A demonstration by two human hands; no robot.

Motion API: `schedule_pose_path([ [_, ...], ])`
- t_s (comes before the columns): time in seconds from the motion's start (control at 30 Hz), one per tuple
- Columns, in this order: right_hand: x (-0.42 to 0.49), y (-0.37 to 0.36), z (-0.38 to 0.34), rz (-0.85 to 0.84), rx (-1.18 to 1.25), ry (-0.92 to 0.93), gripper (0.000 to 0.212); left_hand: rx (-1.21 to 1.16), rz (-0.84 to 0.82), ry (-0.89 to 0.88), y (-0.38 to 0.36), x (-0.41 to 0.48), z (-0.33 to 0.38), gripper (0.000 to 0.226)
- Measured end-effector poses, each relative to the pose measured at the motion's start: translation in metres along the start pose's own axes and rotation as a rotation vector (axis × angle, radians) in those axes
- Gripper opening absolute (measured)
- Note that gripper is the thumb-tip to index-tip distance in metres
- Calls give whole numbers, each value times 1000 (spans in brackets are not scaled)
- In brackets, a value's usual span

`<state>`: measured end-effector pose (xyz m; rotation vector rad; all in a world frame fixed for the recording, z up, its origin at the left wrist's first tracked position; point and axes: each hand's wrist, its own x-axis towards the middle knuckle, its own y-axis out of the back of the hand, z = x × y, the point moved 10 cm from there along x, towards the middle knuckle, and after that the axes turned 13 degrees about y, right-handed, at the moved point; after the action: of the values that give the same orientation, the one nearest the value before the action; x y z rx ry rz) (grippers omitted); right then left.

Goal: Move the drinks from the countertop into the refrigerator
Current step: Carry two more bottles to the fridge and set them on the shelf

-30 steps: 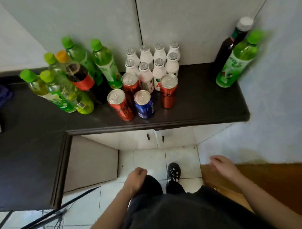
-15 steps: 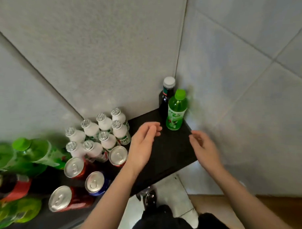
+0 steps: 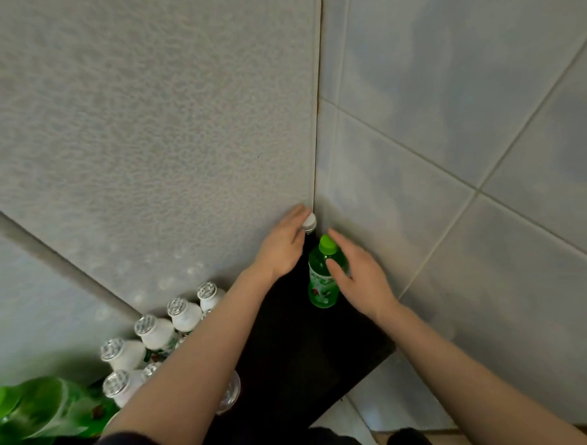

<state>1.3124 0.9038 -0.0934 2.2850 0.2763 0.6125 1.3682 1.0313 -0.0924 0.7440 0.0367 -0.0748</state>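
Note:
In the corner of the dark countertop (image 3: pixel 306 355) stand a dark bottle with a white cap (image 3: pixel 309 221) and, in front of it, a green bottle with a green cap (image 3: pixel 321 281). My left hand (image 3: pixel 281 247) lies against the dark bottle's neck from the left, its thumb hidden. My right hand (image 3: pixel 357 278) wraps the green bottle from the right, thumb across its front and fingers behind the neck. Both bottles stand upright on the counter.
Several small white bottles with foil lids (image 3: pixel 156 330) cluster under my left forearm. A can top (image 3: pixel 230 394) shows beside that arm. Large green bottles (image 3: pixel 32 408) blur at the bottom left. Tiled walls (image 3: pixel 449 150) close the corner behind and to the right.
Both hands rose from my sides, reached forward into the corner and arrived at the two bottles. My view swung right and up toward the corner.

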Motion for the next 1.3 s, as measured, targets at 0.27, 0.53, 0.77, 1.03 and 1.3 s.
schedule_pose_path([
  [0.27,-19,11,3,158,-67,33,41,84,174,-47,18,-11,-6,40],
  [0.53,-36,14,-1,248,-129,17,33,67,222,34,27,-19,-16,35],
  [0.77,-41,13,-3,245,-132,-16,32,113,197,43,28,-29,-11,33],
  [1.03,-54,28,3,343,19,-79,27,-169,359,67,69,-68,-7,44],
  [1.3,-60,56,-14,402,303,-90,28,-280,496,-30,79,-138,30,40],
])
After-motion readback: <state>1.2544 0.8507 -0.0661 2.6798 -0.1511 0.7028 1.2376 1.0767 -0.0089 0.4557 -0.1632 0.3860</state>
